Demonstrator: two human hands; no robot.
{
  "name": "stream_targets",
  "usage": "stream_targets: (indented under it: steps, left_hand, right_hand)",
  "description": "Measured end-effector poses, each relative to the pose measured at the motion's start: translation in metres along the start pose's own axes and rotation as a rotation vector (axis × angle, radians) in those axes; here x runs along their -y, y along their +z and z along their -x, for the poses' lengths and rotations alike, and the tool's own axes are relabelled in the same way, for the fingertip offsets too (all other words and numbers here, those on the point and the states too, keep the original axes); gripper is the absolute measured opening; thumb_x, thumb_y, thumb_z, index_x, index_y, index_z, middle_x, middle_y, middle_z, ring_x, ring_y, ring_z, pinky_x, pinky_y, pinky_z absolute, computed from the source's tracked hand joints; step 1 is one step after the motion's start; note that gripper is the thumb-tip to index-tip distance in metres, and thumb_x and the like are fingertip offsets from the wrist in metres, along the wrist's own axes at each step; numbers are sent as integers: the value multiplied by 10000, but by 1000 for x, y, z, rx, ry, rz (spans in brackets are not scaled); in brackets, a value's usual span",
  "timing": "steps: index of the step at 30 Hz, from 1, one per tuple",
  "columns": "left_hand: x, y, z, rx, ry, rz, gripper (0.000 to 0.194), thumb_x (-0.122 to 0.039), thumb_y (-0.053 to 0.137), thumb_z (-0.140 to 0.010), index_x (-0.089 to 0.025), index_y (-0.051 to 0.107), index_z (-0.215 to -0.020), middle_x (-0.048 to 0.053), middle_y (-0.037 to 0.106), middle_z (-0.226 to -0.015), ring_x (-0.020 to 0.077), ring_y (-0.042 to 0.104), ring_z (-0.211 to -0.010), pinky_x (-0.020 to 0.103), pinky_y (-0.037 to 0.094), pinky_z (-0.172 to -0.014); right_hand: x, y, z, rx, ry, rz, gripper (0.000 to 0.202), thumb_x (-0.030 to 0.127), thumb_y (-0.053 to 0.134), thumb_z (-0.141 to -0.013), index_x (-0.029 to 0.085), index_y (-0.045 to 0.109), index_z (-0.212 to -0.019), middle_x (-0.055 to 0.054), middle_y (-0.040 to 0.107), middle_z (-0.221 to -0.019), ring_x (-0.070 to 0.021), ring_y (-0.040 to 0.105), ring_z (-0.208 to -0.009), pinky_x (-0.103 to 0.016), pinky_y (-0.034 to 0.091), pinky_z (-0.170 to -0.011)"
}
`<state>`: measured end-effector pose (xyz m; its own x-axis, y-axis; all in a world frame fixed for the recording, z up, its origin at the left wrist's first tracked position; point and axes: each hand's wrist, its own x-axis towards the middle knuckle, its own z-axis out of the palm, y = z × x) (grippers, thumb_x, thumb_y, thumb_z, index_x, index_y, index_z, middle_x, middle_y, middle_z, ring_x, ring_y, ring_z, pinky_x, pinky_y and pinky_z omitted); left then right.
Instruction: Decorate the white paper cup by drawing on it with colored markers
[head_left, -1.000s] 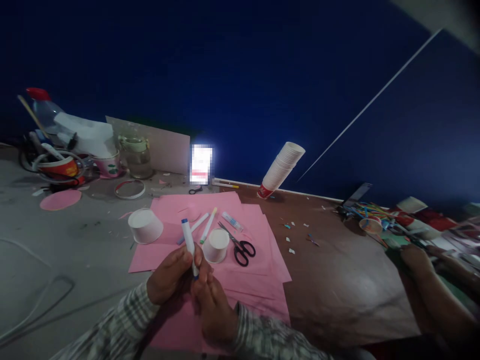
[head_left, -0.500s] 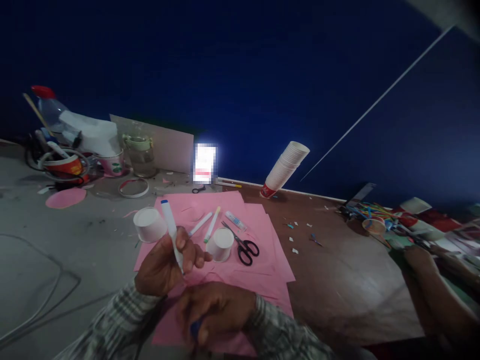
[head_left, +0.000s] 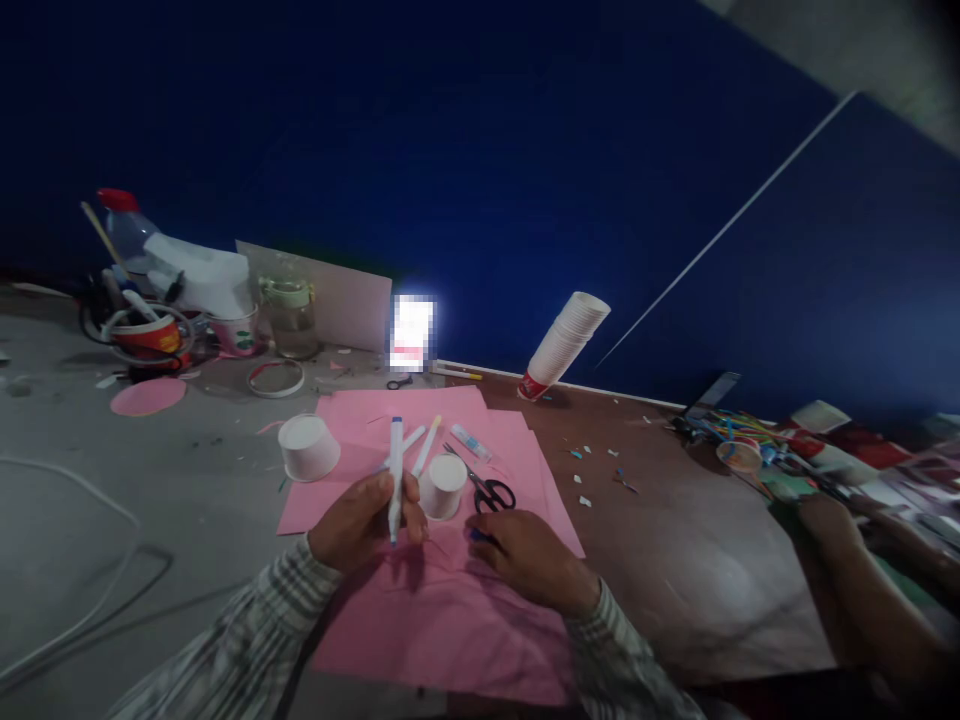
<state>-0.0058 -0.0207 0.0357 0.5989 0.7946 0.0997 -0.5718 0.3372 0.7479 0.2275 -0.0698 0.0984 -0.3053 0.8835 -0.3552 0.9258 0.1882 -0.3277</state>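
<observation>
My left hand (head_left: 367, 518) holds a white marker (head_left: 395, 480) with a blue end, upright between thumb and fingers. My right hand (head_left: 529, 558) is closed on a small blue cap (head_left: 481, 536), just below the black scissors (head_left: 493, 494). Between the hands an upturned white cup (head_left: 444, 486) stands on pink paper (head_left: 450, 640). Another upturned white cup (head_left: 308, 447) is at the paper's left edge. Behind the near cup lie a marker with a yellow end (head_left: 427, 446), another white marker partly hidden by the held one, and a clear tube (head_left: 472, 443).
A leaning stack of paper cups (head_left: 564, 345) stands by the blue wall. At the back left are a jar (head_left: 290, 318), a tape roll (head_left: 275, 378) and a red pen cup (head_left: 150, 340). Another person's arm (head_left: 862, 570) rests at the right, near colourful sticks (head_left: 739, 425).
My right hand has moved up and right, towards the scissors, with the blue cap. My left hand has shifted right and turned the marker more upright. The view has shifted slightly.
</observation>
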Motion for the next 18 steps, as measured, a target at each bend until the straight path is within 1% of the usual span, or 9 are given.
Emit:
stream_targets:
  steps: [3,5,7,8,9,11,13,15,18]
  left_hand:
    - [3,-1,-1,14,-30,-50,470,-617,760,-910,-149,718,-933,68,773,-657,198,715,-634,292,540,-652]
    - [3,-1,-1,38,-37,-83,478,-629,749,-913,-153,710,-926,78,786,-678,199,723,-637,279,530,-630]
    - [4,0,-1,82,-52,-125,484,-637,730,-924,-154,702,-913,88,792,-687,205,732,-633,279,525,-623]
    - [5,1,-1,110,-66,-147,488,-641,715,-933,-153,700,-911,91,789,-681,209,732,-619,281,520,-611]
    - [6,2,0,139,-83,-168,493,-644,697,-943,-152,698,-910,93,784,-668,214,731,-600,284,513,-598]
    - [9,4,1,194,-128,-198,508,-653,662,-961,-149,703,-919,96,772,-645,226,726,-563,288,499,-569]
    - [11,7,2,258,-170,-227,525,-663,642,-966,-145,718,-921,102,769,-638,228,714,-528,291,490,-551]
    - [12,11,1,320,-195,-271,533,-662,641,-966,-143,739,-901,114,778,-658,229,719,-545,305,509,-584]
    - [7,11,0,330,-167,-338,569,-689,637,-956,-138,770,-911,142,809,-764,263,770,-699,351,559,-715]
  right_hand:
    - [-15,0,-1,-97,143,32,251,262,652,-1005,191,754,-1223,-136,803,-1174,-293,740,-1103,-354,511,-917]
    - [-23,2,-3,-252,186,-20,317,270,668,-984,188,732,-1283,-149,773,-1205,-301,720,-1114,-383,520,-945]
    - [-25,2,-3,-435,114,-194,319,289,652,-981,189,741,-1271,-139,757,-1156,-280,707,-1041,-386,532,-912]
    - [-23,1,-4,-478,36,-332,306,316,634,-990,190,754,-1242,-119,756,-1087,-258,698,-968,-374,539,-869]
    - [-19,0,-5,-475,-56,-489,306,356,623,-998,191,767,-1211,-91,750,-998,-231,679,-882,-356,539,-815]
    - [-5,-3,-9,-319,-202,-792,346,458,636,-989,191,780,-1156,-28,717,-842,-182,629,-743,-320,525,-723]
    - [12,-4,-15,-213,-233,-959,359,509,723,-920,182,786,-1054,3,701,-787,-160,611,-726,-304,518,-719]
    - [26,-4,-23,-113,-221,-1076,370,522,796,-853,172,776,-969,22,687,-723,-143,607,-677,-286,510,-687]
    - [28,-3,-30,43,-263,-1294,413,568,822,-811,164,738,-825,56,582,-569,-96,488,-486,-233,401,-507]
